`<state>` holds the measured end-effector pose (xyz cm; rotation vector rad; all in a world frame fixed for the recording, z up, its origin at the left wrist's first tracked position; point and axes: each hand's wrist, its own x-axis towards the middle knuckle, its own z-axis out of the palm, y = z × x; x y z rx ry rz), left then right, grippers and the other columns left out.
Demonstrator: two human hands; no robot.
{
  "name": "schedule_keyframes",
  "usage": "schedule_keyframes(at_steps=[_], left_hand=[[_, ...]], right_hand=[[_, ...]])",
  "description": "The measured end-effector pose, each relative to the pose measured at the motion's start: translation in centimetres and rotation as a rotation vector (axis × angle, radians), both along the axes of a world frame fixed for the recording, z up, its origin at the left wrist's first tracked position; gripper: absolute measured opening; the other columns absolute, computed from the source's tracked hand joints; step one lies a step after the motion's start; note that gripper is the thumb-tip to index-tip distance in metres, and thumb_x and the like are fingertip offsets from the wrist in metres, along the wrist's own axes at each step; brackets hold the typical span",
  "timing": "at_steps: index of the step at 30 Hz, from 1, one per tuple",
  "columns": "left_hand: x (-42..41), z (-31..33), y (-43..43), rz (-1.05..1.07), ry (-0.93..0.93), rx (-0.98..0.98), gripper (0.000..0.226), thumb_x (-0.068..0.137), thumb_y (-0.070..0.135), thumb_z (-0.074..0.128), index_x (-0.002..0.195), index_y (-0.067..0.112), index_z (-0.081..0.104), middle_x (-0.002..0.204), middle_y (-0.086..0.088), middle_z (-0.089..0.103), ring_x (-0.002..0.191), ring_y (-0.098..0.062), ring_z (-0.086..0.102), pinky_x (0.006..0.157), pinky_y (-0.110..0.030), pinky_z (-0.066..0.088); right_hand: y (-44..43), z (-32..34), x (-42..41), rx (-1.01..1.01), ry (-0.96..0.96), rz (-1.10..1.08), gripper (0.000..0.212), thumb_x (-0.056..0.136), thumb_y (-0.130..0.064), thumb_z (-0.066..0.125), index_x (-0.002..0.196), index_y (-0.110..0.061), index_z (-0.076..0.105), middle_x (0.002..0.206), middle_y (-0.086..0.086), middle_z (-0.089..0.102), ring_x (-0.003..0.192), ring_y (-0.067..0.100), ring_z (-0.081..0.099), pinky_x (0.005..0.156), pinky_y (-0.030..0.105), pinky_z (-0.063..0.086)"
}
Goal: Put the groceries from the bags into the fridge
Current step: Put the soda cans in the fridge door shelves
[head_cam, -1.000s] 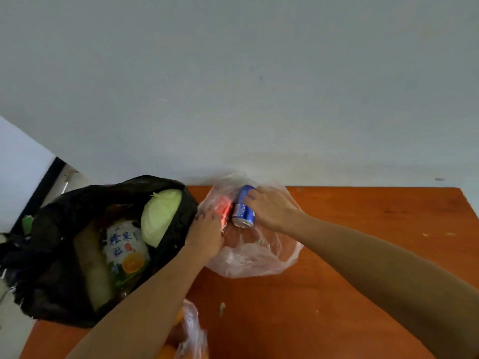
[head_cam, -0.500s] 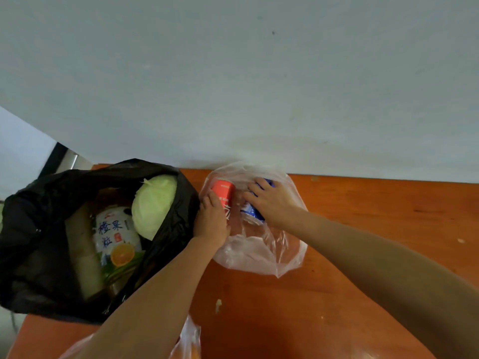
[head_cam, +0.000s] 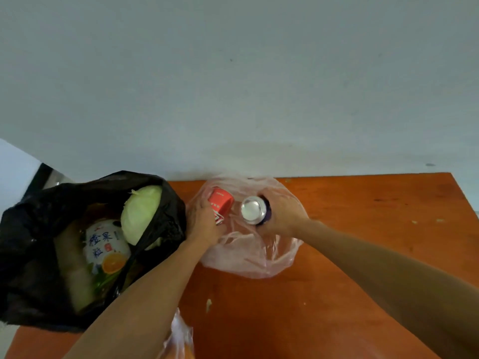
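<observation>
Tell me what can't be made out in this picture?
Head view only:
- Fridge: out of frame.
- Blue can label: covered by the right hand; only its silver end shows.
- Black bag bottom: buried under the cabbage and juice bottle.
- Small bag at the bottom edge: cut off by the frame.

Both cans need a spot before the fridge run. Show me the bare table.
Widest bare patch: the table right of the pink bag, out to its right edge. A smaller one lies on the near side of that bag, around a crumb. Crowded: the left end under the black bag, and the near edge by a third bag.
</observation>
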<state>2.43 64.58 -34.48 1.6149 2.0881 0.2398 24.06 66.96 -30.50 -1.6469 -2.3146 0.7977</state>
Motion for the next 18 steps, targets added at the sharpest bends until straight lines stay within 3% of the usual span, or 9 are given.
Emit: schedule_keyframes(at_steps=[2, 5, 9, 12, 15, 18], left_hand=[[0.1, 1.3, -0.2, -0.029, -0.045, 0.002, 0.108, 0.067, 0.031, 0.082, 0.150, 0.013, 0.016, 0.150, -0.013, 0.028, 0.136, -0.034, 0.029, 0.112, -0.042, 0.027], [0.0, 3.7, -0.6, -0.055, -0.077, 0.038, 0.105, 0.063, 0.039, 0.084, 0.146, 0.016, 0.024, 0.138, -0.013, 0.035, 0.129, -0.034, 0.035, 0.110, -0.043, 0.031], [-0.4, 8.0, -1.4, -0.042, -0.151, 0.048, 0.082, 0.057, 0.046, 0.085, 0.121, 0.010, 0.051, 0.113, -0.011, 0.056, 0.100, -0.028, 0.058, 0.088, -0.038, 0.049], [-0.7, 11.3, -2.6, -0.015, -0.226, 0.014, 0.074, 0.049, 0.050, 0.087, 0.105, 0.012, 0.058, 0.096, -0.006, 0.064, 0.085, -0.025, 0.063, 0.072, -0.033, 0.053], [-0.7, 13.3, -3.8, 0.020, -0.307, 0.037, 0.079, 0.045, 0.047, 0.077, 0.109, 0.005, 0.060, 0.097, -0.012, 0.064, 0.083, -0.029, 0.063, 0.066, -0.032, 0.050], [-0.8, 14.5, -5.1, -0.084, -0.221, 0.072, 0.085, 0.046, 0.047, 0.076, 0.117, 0.005, 0.055, 0.108, -0.012, 0.057, 0.093, -0.029, 0.058, 0.076, -0.036, 0.051]], right_hand=[[-0.8, 1.6, 0.0, 0.037, 0.048, -0.086, 0.069, 0.043, -0.064, 0.069, 0.104, -0.037, 0.053, 0.097, -0.016, 0.055, 0.092, 0.009, 0.053, 0.075, 0.029, 0.049], [-2.4, 4.5, 0.1, 0.015, 0.116, -0.225, 0.069, 0.052, -0.053, 0.080, 0.111, -0.031, 0.053, 0.093, -0.016, 0.055, 0.086, 0.008, 0.051, 0.073, 0.025, 0.039], [-4.7, 7.7, 0.7, 0.007, 0.243, -0.379, 0.074, 0.044, -0.051, 0.078, 0.108, -0.028, 0.050, 0.094, -0.010, 0.064, 0.090, 0.017, 0.061, 0.080, 0.037, 0.050], [-7.2, 9.8, 1.6, -0.007, 0.308, -0.479, 0.073, 0.053, -0.038, 0.087, 0.113, -0.024, 0.049, 0.099, -0.006, 0.064, 0.093, 0.018, 0.060, 0.079, 0.037, 0.053], [-10.2, 11.4, 2.3, 0.017, 0.356, -0.587, 0.071, 0.054, -0.033, 0.087, 0.114, -0.022, 0.051, 0.101, -0.004, 0.064, 0.093, 0.019, 0.061, 0.079, 0.036, 0.054], [-13.0, 12.5, 3.1, 0.033, 0.379, -0.649, 0.073, 0.054, -0.030, 0.089, 0.116, -0.020, 0.052, 0.104, -0.004, 0.063, 0.095, 0.017, 0.060, 0.078, 0.032, 0.052]])
